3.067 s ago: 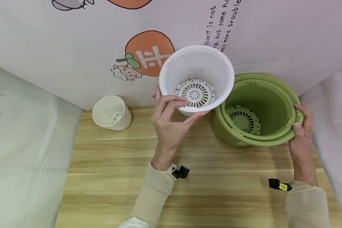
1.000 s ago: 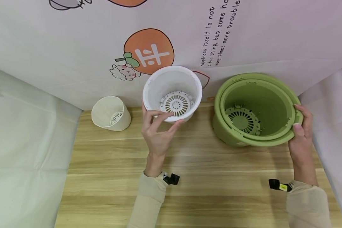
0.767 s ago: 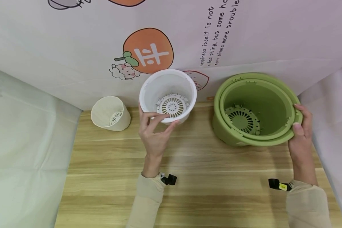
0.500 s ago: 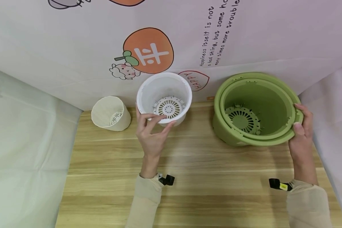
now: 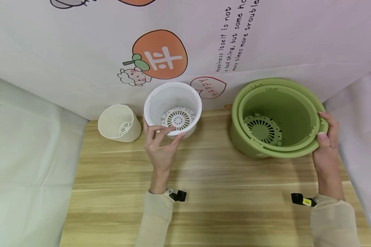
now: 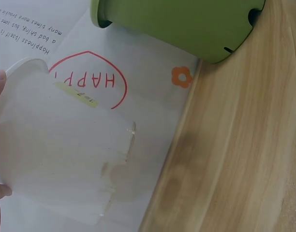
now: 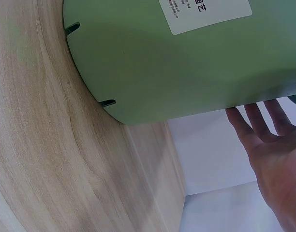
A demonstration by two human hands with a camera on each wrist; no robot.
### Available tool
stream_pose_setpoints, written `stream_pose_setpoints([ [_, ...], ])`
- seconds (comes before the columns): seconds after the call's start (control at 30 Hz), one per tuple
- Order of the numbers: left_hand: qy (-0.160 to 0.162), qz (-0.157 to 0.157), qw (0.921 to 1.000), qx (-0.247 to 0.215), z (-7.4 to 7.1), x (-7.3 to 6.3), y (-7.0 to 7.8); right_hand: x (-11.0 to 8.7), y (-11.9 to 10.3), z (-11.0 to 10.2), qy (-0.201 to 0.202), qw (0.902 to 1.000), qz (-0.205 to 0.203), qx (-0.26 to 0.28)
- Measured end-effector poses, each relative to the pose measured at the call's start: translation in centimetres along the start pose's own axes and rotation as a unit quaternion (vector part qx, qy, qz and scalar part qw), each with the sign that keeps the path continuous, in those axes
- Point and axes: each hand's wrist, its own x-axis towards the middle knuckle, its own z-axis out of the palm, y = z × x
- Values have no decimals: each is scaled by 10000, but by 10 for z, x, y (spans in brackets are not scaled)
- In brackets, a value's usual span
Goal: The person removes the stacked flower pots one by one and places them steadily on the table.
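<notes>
My left hand [image 5: 160, 152] grips the near rim of a white plastic flowerpot [image 5: 173, 94], fingertips inside and thumb outside. In the left wrist view the white flowerpot [image 6: 51, 145] is tilted, its base apart from the wooden table with a shadow near it; a yellow label [image 6: 75, 94] is on its side. My right hand [image 5: 327, 151] holds the right rim of the green flowerpots [image 5: 250, 147], one nested in the other, thumb on top. In the right wrist view the fingers of my right hand [image 7: 278, 164] touch the green side, which bears a white sticker [image 7: 206, 12].
A small cream pot [image 5: 134, 132] with a perforated bottom stands at the back left of the wooden table [image 5: 219, 199]. A printed white cloth [image 5: 89, 44] rises behind the pots. Pale cloth panels [image 5: 27, 154] flank the table on both sides.
My left hand has carried the white flowerpot left and down, from beside the green flowerpots toward the small cream pot. My right hand has stayed on the green rim.
</notes>
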Motion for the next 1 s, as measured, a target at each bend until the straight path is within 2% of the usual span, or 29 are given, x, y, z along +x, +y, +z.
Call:
stream_pose_setpoints([
  [0.33, 70, -88, 9998, 169, -6, -7, -7, 1, 0, 0, -38, 9999, -7, -118],
  [0.67, 209, -88, 9993, 284, -12, -11, -14, 2, -1, 0, -69, 10000, -14, 40],
  [1.0, 289, -305, 9979, 492, -16, -16, -21, 1, 0, 0, -50, 10000, 16, -46],
])
